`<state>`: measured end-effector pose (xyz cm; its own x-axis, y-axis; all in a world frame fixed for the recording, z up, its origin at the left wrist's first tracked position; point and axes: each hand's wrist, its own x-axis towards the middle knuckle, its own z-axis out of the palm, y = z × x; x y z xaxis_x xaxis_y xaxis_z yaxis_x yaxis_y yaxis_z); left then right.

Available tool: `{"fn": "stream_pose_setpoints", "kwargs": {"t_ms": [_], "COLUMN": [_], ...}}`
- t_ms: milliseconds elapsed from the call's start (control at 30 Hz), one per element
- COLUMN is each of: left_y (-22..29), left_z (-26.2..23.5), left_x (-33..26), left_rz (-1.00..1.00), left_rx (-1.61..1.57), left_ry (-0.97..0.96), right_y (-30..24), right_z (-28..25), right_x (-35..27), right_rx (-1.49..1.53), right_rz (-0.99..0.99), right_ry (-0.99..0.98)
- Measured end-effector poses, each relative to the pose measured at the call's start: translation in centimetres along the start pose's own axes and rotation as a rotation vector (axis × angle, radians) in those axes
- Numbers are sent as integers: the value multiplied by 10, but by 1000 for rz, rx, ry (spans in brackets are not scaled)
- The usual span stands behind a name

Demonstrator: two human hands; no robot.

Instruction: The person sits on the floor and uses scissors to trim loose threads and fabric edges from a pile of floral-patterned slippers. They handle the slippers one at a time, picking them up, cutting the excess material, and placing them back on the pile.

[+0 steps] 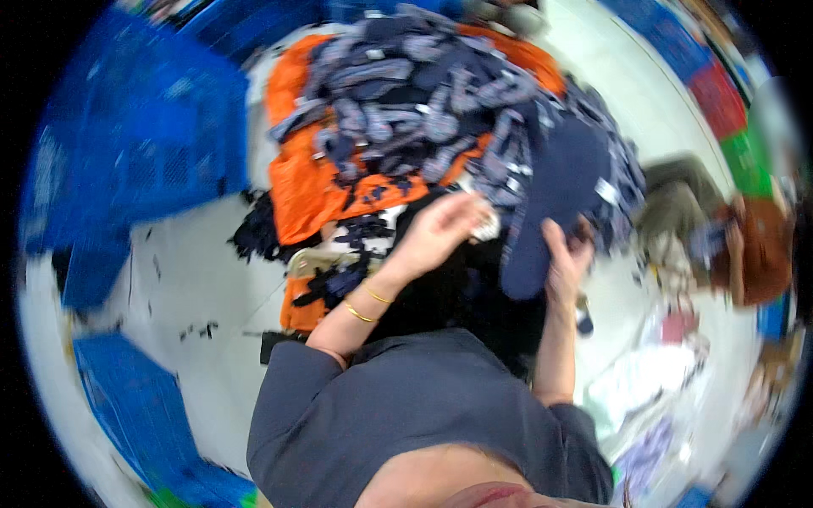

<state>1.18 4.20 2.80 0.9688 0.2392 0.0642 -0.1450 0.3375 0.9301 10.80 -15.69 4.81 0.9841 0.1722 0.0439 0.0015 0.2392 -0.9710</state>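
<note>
The right hand (569,252) is raised at the near right side of the cloth pile (398,93), thumb and fingers spread against a long dark blue cloth piece (555,182) that overlaps the pile's right side; whether they grip it I cannot tell. The left hand (445,222) reaches in at the pile's near edge, fingers curled by a small white thing (487,223) (too blurred to tell if held).
</note>
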Motion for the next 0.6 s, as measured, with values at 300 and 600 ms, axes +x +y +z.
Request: {"fn": "stream_pose_setpoints", "kwargs": {"t_ms": [300,600], "left_y": [28,9], "left_z": [17,8], "left_x": [86,92], "left_rz": [22,-92], "left_rx": [173,-40], "left_ry": [-93,-104], "right_y": [0,-11], "right_z": [7,-20], "right_x": [6,20], "right_rx": [-260,-591], "right_rz": [0,94], "right_ry": [-223,-166]}}
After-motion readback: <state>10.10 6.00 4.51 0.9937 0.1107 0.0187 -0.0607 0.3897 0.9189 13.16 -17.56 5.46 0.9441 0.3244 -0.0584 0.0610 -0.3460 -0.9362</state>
